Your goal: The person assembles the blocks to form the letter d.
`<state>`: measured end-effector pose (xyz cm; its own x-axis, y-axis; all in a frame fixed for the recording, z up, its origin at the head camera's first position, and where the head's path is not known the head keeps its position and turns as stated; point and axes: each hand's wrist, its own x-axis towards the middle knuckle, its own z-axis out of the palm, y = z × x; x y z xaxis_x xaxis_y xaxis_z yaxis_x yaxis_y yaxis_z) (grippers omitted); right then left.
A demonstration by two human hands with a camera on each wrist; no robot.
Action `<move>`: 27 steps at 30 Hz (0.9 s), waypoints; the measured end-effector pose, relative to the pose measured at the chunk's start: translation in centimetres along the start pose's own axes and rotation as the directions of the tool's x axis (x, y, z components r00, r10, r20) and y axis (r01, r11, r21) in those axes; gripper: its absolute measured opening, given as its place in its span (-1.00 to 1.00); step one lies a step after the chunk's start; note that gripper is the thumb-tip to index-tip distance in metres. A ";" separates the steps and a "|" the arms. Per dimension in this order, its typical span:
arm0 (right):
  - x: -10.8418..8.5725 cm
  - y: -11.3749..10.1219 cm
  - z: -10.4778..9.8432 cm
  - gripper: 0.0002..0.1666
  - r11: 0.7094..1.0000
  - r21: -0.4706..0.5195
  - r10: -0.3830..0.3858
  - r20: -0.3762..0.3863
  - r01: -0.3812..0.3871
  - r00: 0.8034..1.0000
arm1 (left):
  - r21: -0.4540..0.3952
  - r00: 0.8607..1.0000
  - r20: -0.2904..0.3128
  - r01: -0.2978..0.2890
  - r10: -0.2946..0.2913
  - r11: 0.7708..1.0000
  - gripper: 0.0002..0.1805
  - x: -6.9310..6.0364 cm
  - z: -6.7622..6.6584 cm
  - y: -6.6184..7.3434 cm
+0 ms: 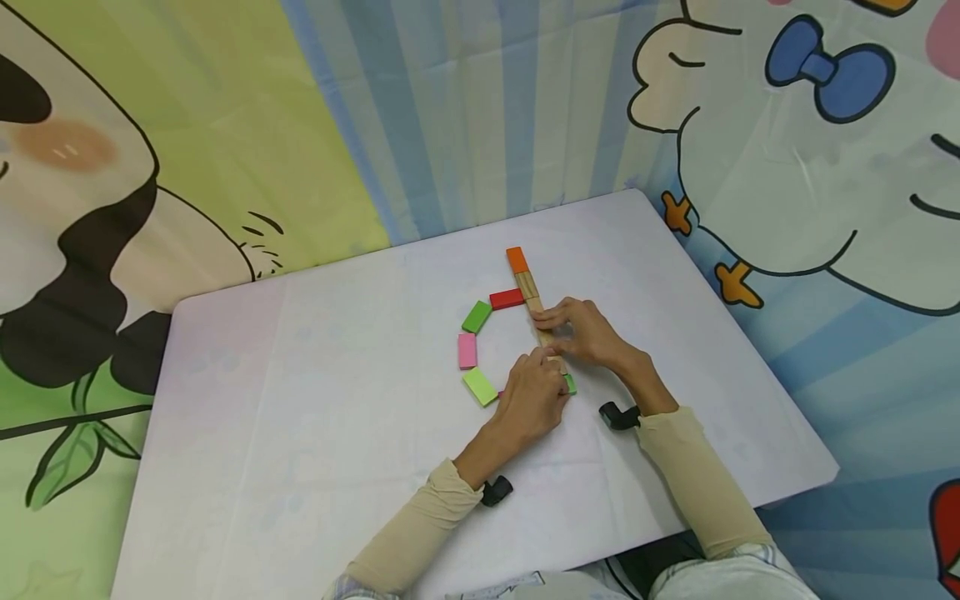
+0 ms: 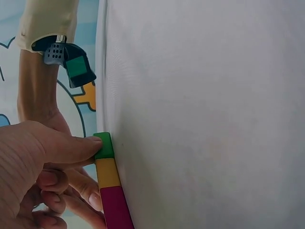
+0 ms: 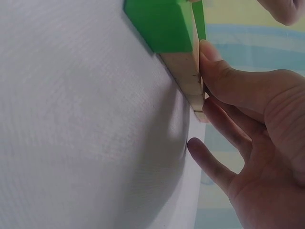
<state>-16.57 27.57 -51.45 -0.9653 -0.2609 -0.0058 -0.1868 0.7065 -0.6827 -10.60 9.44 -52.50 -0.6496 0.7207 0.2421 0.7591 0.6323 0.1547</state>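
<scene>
A line of wooden blocks (image 1: 529, 287) runs across the white table, with an orange block (image 1: 517, 259) at its far end and a green block (image 1: 570, 384) at its near end. In the head view my left hand (image 1: 531, 396) covers part of the near end. Its thumb lies on the green block (image 2: 103, 145) in the left wrist view, fingers curled behind. My right hand (image 1: 588, 333) touches the plain wooden blocks (image 3: 183, 71) from the right, thumb and fingertips along them, other fingers spread. A curve of blocks joins the line: red (image 1: 507, 299), green (image 1: 477, 317), pink (image 1: 467, 351), lime (image 1: 480, 387).
Bare white tabletop (image 1: 315, 417) lies left of the blocks. A black wrist camera (image 1: 618, 416) sits by the right wrist, another (image 1: 497, 492) by the left. Printed cartoon curtains (image 1: 480, 108) stand behind the table's far and right edges.
</scene>
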 end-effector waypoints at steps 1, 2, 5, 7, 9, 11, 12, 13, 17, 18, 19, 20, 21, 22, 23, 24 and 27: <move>0.0 0.0 0.0 -0.26 1.000 0.000 0.001 0.001 -0.001 1.000 | -0.001 1.000 0.001 0.002 -0.002 1.000 -0.94 0.0 0.0 0.0; 0.0 0.0 0.0 -0.26 1.000 0.002 0.002 0.003 -0.002 1.000 | -0.002 1.000 0.003 0.003 -0.003 1.000 -0.94 0.0 0.0 0.0; 0.0 0.1 0.1 -0.27 1.000 0.006 0.004 0.002 -0.004 1.000 | 0.003 1.000 0.003 0.006 -0.006 1.000 -0.94 0.0 -0.1 -0.1; 0.1 0.1 0.1 -0.27 1.000 0.009 0.004 0.002 -0.004 1.000 | 0.007 1.000 0.002 0.007 -0.007 1.000 -0.95 0.0 -0.2 -0.2; 0.1 0.0 0.1 -0.26 1.000 0.007 0.003 0.002 -0.003 1.000 | 0.012 1.000 -0.001 0.009 -0.009 1.000 -0.94 -0.1 -0.2 -0.3; 0.1 0.0 0.1 -0.26 1.000 0.004 0.006 0.002 -0.006 1.000 | 0.013 1.000 -0.004 0.009 -0.009 1.000 -0.93 0.0 -0.3 -0.4; 0.1 0.1 0.1 -0.26 1.000 0.003 0.008 0.002 -0.008 1.000 | 0.013 1.000 -0.005 0.009 -0.009 1.000 -0.93 0.0 -0.3 -0.4; 0.1 0.1 0.0 -0.27 1.000 0.002 0.011 0.001 -0.011 1.000 | 0.009 1.000 -0.007 0.007 -0.007 1.000 -0.92 0.0 -0.3 -0.4; 0.1 0.1 0.0 -0.28 1.000 0.006 0.021 0.000 -0.021 1.000 | -0.018 1.000 -0.015 0.000 -0.001 1.000 -0.94 0.0 -0.3 -0.6; 0.1 0.1 0.0 -0.28 1.000 0.007 0.021 0.000 -0.021 1.000 | -0.025 1.000 -0.017 -0.001 0.001 1.000 -0.94 0.0 -0.3 -0.6; 0.1 0.1 0.0 -0.28 1.000 0.006 0.021 0.000 -0.021 1.000 | -0.031 1.000 -0.017 -0.002 0.001 1.000 -0.95 0.0 -0.2 -0.6; 0.1 0.1 0.0 -0.28 1.000 0.006 0.021 0.000 -0.021 1.000 | -0.033 1.000 -0.018 -0.003 0.002 0.999 -0.95 0.0 -0.2 -0.6; 0.2 0.1 0.1 -0.28 1.000 0.007 0.022 -0.001 -0.022 1.000 | -0.035 1.000 -0.018 -0.002 0.002 0.999 -0.95 0.0 -0.2 -0.6; 0.2 0.2 0.1 -0.29 1.000 0.007 0.020 0.000 -0.020 1.000 | -0.034 1.000 -0.017 -0.001 0.000 0.999 -0.95 0.0 -0.1 -0.6; 0.2 0.2 0.1 -0.28 1.000 0.008 0.019 0.000 -0.019 1.000 | -0.033 1.000 -0.017 0.000 -0.001 0.999 -0.96 -0.1 -0.1 -0.6; 0.2 0.2 0.1 -0.28 1.000 0.009 0.018 0.001 -0.018 1.000 | -0.030 1.000 -0.016 0.001 -0.002 1.000 -0.96 -0.1 -0.1 -0.6; 0.1 0.3 0.1 -0.29 1.000 0.016 0.005 0.000 -0.005 1.000 | -0.021 1.000 -0.027 0.000 0.000 1.000 -0.97 -0.1 -0.1 -0.7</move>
<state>-16.73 27.65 -51.69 -0.9663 -0.2573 -0.0091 -0.1791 0.6973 -0.6941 -11.06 8.83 -52.54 -0.6486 0.7125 0.2678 0.7599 0.6260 0.1750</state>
